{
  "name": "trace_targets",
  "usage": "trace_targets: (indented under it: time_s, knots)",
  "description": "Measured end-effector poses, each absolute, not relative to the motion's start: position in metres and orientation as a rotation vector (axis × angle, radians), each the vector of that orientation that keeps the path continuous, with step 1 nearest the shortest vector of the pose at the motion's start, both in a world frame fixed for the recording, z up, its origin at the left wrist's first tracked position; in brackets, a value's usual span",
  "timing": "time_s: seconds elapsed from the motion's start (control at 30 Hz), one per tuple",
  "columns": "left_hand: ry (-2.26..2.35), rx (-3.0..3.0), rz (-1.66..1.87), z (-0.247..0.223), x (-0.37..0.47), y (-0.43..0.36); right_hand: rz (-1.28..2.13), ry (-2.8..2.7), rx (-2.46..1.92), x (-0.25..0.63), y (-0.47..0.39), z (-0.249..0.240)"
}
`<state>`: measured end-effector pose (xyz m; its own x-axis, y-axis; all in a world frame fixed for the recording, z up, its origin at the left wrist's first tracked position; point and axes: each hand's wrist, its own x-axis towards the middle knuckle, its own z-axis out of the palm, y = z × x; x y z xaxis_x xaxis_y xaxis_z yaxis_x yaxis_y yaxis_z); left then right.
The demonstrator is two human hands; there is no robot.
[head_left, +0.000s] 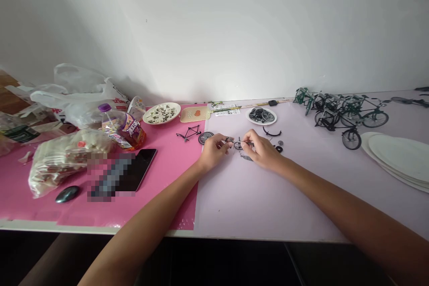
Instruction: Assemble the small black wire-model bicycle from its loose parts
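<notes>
My left hand (216,149) pinches a small dark part (229,140) above the middle of the table. Close on its right, my right hand (257,147) holds the end of a thin part whose shape is too small to tell. Beside my left hand lie a black toy wheel (205,137) and a dark bicycle frame (188,132). Past my right hand are a curved black piece (271,132) and a small black disc (279,149). A grey flat piece (247,157) lies under my hands.
Behind stand a plate of dark parts (275,117) and a plate of pale pieces (146,118). Several toy bicycles (351,138) and stacked white plates (398,156) are at right. At left are a bottle (122,129), a tablet (142,165), a mouse-like object (67,194) and bags (56,161).
</notes>
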<state>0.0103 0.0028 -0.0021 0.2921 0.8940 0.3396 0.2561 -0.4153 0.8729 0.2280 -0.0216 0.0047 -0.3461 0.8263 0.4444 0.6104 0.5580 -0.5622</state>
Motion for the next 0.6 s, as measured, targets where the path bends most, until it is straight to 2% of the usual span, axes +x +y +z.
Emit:
trace_targets:
  time_s: [0.17, 0.43, 0.6]
  knots:
    - [1.025, 1.814, 1.149, -0.0013, 0.0096, 0.0032, 0.409, -2.041, -1.138, 0.2277, -0.0184, -0.0015]
    - [1.025, 1.838, 1.127, -0.0019, 0.0107, 0.0017, 0.233, -2.073, -1.186, 0.2249, -0.0165, 0.0034]
    - [1.039, 1.813, 1.137, -0.0033, 0.0103, 0.0034, 0.420, -2.054, -1.137, 0.2255, -0.0215, 0.0050]
